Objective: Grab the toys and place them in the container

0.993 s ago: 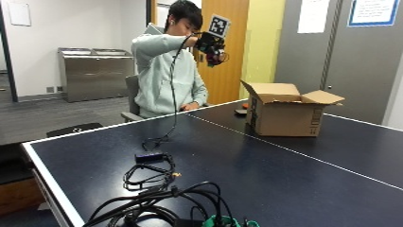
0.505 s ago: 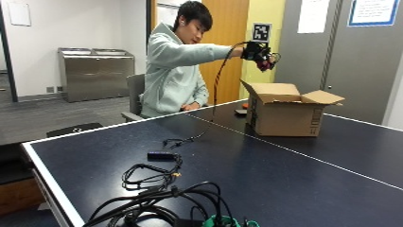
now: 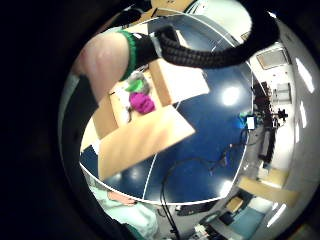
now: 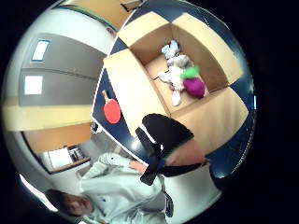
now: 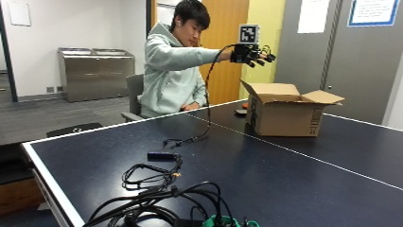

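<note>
Grip (image 5: 253,54) empty, fingers spread above box (image 5: 286,113) on blue table (image 5: 264,170).

toys (image 4: 182,77) in box (image 5: 286,116), box on table (image 5: 264,170)

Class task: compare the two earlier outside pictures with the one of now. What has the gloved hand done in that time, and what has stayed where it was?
The gloved right hand moved from in front of the person's head out towards the cardboard box and is now raised above it, fingers spread, holding nothing. No toy can be made out in it in the earlier pictures. The box, the table and the cables stayed put.
</note>
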